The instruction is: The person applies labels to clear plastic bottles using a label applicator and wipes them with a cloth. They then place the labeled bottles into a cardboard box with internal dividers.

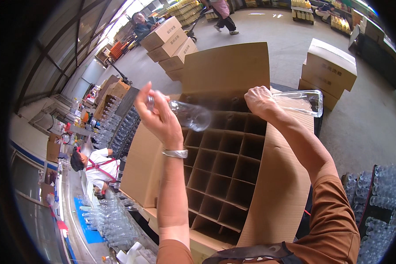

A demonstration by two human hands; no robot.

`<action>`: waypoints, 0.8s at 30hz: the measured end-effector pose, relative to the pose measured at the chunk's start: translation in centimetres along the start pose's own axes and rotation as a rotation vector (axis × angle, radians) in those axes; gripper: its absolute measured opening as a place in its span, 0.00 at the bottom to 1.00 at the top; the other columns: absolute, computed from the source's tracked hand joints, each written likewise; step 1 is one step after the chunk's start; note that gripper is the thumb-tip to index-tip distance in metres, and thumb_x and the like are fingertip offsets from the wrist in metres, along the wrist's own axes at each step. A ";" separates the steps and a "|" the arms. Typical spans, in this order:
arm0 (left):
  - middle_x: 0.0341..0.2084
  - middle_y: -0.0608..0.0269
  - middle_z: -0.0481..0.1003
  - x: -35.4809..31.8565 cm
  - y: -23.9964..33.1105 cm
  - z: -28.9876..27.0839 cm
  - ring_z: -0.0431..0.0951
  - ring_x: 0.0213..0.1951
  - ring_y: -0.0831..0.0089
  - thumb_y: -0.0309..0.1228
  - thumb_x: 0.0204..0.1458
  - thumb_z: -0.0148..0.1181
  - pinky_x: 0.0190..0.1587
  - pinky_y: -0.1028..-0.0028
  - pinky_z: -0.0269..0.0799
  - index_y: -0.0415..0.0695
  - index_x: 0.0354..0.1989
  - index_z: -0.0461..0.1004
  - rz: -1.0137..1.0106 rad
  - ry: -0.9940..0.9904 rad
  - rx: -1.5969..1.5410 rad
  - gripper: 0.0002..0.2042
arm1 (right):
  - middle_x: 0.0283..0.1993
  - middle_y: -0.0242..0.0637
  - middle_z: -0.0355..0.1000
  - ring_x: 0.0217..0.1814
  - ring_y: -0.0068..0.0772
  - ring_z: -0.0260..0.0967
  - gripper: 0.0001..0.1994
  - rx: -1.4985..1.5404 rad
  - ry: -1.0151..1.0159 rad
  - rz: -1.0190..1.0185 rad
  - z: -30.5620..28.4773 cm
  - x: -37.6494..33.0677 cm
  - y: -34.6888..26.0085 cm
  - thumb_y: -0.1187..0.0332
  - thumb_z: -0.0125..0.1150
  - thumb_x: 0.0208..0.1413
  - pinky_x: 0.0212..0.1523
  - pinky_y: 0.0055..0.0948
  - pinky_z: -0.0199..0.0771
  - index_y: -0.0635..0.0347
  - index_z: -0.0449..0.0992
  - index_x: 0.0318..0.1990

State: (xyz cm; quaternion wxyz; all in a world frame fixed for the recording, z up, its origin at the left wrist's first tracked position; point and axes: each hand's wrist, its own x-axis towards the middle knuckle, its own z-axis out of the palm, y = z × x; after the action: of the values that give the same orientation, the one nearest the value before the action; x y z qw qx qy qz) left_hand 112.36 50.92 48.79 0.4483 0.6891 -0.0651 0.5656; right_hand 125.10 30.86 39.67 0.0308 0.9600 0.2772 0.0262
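Note:
A clear glass bottle, slightly blurred, is in my left hand, the fingers wrapped round its neck and its base pointing right. My right hand is closed on a second clear glass bottle, a square-sided one lying sideways with its base to the right. Below both hands stands an open cardboard carton with its flaps folded out. Inside it, a cardboard divider forms a grid of cells. The near and middle cells look dark and hollow; what the farthest row holds is too dim to tell.
Closed cartons stand at the right, and more are stacked at the far left beside a person. Many clear bottles crowd the bench at left, where a co-worker stands. Racked bottles are at the lower right.

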 end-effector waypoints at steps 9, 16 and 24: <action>0.41 0.46 0.80 -8.9 -7.0 3.9 0.81 0.44 0.52 0.29 0.48 0.71 0.46 0.60 0.78 0.44 0.49 0.78 -0.133 -1.094 0.646 0.18 | 0.33 0.46 0.80 0.38 0.43 0.81 0.07 0.087 0.183 -0.090 0.4 -0.4 -0.4 0.72 0.60 0.50 0.39 0.38 0.80 0.58 0.85 0.29; 0.35 0.43 0.79 -10.3 -5.2 4.3 0.79 0.39 0.43 0.27 0.50 0.63 0.38 0.53 0.77 0.41 0.39 0.77 -0.138 -1.051 0.702 0.08 | 0.34 0.43 0.81 0.39 0.38 0.82 0.07 -0.013 0.151 -0.077 0.8 -0.7 -0.2 0.70 0.60 0.54 0.38 0.37 0.80 0.55 0.85 0.29; 0.37 0.57 0.83 -5.6 4.6 -4.0 0.84 0.36 0.68 0.29 0.50 0.71 0.38 0.71 0.79 0.42 0.48 0.78 -0.046 -0.526 0.443 0.17 | 0.39 0.53 0.78 0.47 0.53 0.78 0.14 0.176 0.137 0.005 0.6 -1.0 1.2 0.63 0.70 0.49 0.47 0.45 0.79 0.64 0.80 0.38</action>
State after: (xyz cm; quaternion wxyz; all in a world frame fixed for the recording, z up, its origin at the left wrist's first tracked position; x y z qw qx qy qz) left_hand 104.76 48.64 46.38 0.2682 0.8933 -0.0382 0.3588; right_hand 124.91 29.32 39.11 -0.0727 0.9556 0.2775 0.0675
